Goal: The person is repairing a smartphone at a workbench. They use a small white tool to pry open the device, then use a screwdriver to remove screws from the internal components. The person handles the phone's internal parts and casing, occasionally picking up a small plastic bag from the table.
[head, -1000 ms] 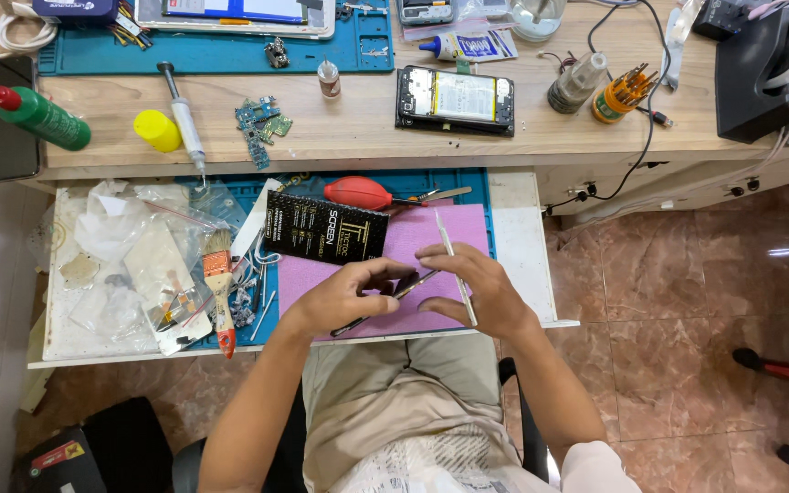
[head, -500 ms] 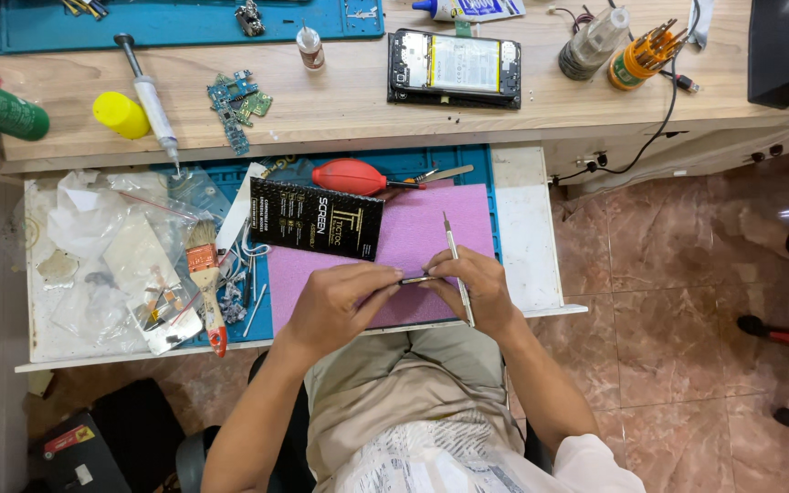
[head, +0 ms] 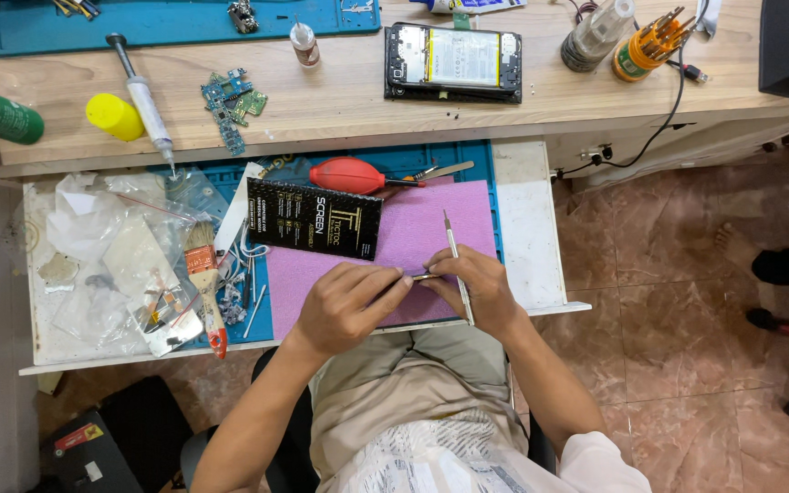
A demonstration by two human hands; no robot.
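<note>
Small flat part (head: 426, 277), thin and dark, pinched between both hands over the purple mat (head: 413, 233) on the pull-out tray. Head view: since a second ago the hands have drawn closer together and the view has shifted down; the grip looks settled. Left hand (head: 351, 306) clenched on the part's near end; right hand (head: 477, 288) grasping its other end, with a slim metal tool (head: 454, 251) tucked along the fingers. Black rectangular package (head: 314, 217) with pale lettering lies just beyond, touching the mat. Red blower (head: 349, 174) behind it. Opened phone (head: 454, 62) on the table.
</note>
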